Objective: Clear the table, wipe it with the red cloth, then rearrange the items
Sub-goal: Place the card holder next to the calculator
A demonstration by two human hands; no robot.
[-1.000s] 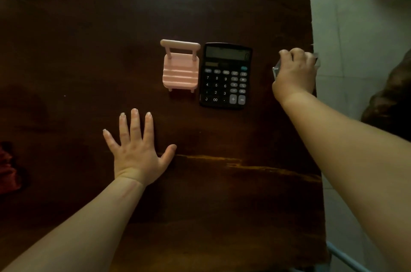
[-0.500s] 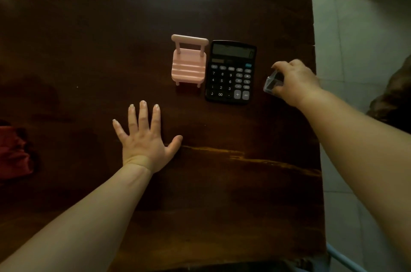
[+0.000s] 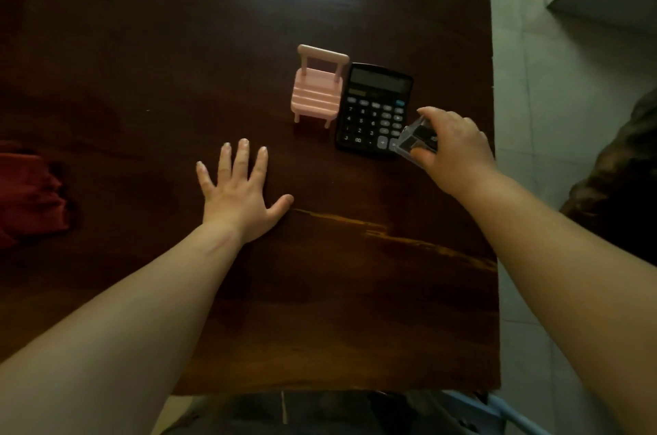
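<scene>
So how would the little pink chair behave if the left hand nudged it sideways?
The pink chair stands upright on thin legs, so a push high on its backrest would probably tip it. It looks like light rigid plastic, so it should slide easily on the polished table. The calculator sits close beside it and might get bumped.

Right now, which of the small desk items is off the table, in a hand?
The small clear box, gripped by the right hand over the calculator's lower right corner. Calculator and pink chair stand rest on the table.
</scene>
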